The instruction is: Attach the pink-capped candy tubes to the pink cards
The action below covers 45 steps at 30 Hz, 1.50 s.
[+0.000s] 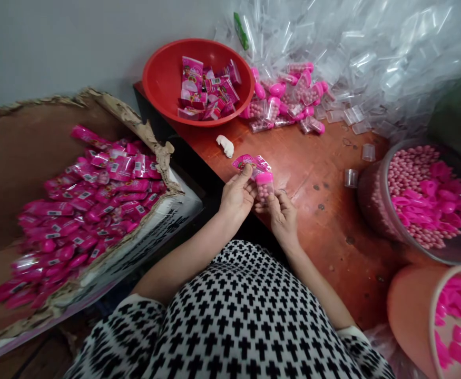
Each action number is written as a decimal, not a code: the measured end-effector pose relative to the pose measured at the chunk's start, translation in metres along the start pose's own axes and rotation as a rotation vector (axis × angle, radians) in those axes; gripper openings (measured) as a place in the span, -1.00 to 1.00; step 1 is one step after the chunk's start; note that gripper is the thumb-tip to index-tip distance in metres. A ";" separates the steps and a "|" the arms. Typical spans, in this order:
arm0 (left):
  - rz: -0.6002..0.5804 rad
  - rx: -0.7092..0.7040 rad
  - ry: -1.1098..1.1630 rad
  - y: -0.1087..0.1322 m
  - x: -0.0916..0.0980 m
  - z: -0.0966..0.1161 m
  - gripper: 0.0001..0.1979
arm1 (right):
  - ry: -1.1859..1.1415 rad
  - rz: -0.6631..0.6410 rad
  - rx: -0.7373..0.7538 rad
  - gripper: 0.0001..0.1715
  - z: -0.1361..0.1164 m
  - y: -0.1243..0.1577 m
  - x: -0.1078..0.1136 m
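My left hand [235, 196] is closed, its thumb pressing a pink printed wrapper [261, 164] with a shiny edge. Just below the wrapper, my right hand [283, 217] pinches the lower part of a small clear plastic jar [265, 188]. This jar has a pink cap and pink candy balls inside. The cap end points away from me and lies against the wrapper; whether it is inside the wrapper's mouth I cannot tell. My left fingertips come close to the jar's side. A crumpled white lump [225, 146] lies on the table beyond my left hand.
A torn cardboard box [167, 152] of pink packets stands at left. On the brown table [317, 173] are a red bowl [155, 79] of wrappers, filled jars [272, 109], many clear empty jars [364, 63], and a tub [376, 195] of candy balls and pink pieces. A peach bucket [412, 305] is at lower right.
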<state>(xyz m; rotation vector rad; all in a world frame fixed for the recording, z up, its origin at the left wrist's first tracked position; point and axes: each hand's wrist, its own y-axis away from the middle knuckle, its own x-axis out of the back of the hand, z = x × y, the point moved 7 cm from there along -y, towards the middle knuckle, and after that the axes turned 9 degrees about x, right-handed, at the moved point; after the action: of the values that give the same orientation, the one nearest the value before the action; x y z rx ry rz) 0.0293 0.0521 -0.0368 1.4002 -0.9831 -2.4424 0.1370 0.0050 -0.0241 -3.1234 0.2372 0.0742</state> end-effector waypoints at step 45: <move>-0.141 -0.024 -0.553 0.003 -0.016 0.010 -0.71 | -0.275 -0.040 -0.053 -0.66 0.007 -0.008 -0.006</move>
<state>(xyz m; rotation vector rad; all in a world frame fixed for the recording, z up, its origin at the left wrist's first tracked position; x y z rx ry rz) 0.0296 0.0611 -0.0205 0.8140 -0.9658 -3.0168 0.1316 0.0140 -0.0306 -3.1178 0.1702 0.5133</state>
